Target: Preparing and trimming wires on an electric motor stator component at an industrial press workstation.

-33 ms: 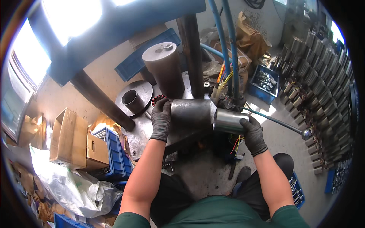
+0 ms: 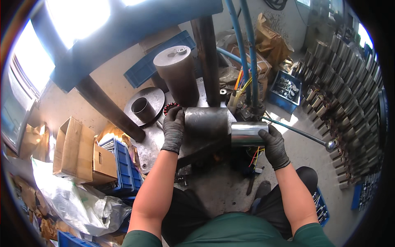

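My left hand (image 2: pixel 173 131), in a dark grey glove, is closed on a ring-shaped motor stator (image 2: pixel 170 108) with red and black windings; the fingers hide much of it. Right beside that hand a large dark steel cylinder (image 2: pixel 205 122) lies on its side on the press table (image 2: pixel 150 142). A shiny metal tube (image 2: pixel 248 133) lies level in the grip of my right hand (image 2: pixel 274 147), also gloved, with the thumb over its right end. The tube's left end is close to the dark cylinder's right end; whether they touch, I cannot tell.
A thick upright ram (image 2: pixel 177 74) and steel columns (image 2: pixel 207 61) rise behind the table. A lever with a ball end (image 2: pixel 330 145) reaches out to the right. Stacked metal tubes (image 2: pixel 345 82) line the right side. Cardboard boxes (image 2: pixel 74 150) and a blue crate (image 2: pixel 125 166) stand at left.
The shiny tube in my right hand has swung from a slight tilt to nearly level. My left hand has barely moved.
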Tool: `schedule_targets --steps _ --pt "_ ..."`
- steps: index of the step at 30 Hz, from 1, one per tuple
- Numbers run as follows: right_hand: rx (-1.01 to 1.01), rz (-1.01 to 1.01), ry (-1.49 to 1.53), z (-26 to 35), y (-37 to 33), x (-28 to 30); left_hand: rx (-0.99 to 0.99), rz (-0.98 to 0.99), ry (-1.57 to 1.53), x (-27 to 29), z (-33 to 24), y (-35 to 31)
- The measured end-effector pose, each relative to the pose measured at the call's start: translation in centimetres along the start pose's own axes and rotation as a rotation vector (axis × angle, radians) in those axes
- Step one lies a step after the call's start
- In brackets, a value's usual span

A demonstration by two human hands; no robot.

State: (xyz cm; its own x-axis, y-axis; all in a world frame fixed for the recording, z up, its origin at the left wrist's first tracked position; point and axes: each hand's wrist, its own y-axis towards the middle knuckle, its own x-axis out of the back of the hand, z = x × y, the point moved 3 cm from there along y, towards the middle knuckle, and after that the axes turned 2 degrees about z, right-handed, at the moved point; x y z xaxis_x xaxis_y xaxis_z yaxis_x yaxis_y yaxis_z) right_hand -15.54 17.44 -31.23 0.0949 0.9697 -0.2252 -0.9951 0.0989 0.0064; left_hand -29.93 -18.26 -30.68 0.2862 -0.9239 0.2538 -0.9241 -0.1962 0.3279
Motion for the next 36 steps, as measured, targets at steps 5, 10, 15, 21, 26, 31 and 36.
schedule_targets --steps 5,10,15,21,26,31,36 --pt "-0.096 -0.077 0.051 -0.9 -1.9 0.1 -0.124 -0.017 0.441 -1.0 -3.2 -1.0" --pt "-0.344 0.196 -0.583 -8.2 -3.7 1.0 -0.216 0.101 0.834 -2.2 -6.3 -1.9" --pt "-0.257 0.869 -1.152 -18.6 -9.2 -2.3 -0.157 0.190 0.761 -1.6 -6.7 -1.5" --pt "0.335 1.003 -1.615 -31.7 -15.7 -2.1 -0.111 0.183 0.606 -0.6 -5.5 -1.8" --pt "-0.111 0.527 -1.045 -20.8 -7.6 -6.7 0.110 0.080 0.240 1.0 1.1 0.6" --pt "0.399 -0.284 -0.252 -3.1 1.3 -9.5 0.213 0.145 -0.114 0.3 2.2 1.0" --pt "-0.081 -0.041 0.115 -1.4 6.3 -12.0 0.239 0.082 -0.123 -0.3 1.5 1.6"
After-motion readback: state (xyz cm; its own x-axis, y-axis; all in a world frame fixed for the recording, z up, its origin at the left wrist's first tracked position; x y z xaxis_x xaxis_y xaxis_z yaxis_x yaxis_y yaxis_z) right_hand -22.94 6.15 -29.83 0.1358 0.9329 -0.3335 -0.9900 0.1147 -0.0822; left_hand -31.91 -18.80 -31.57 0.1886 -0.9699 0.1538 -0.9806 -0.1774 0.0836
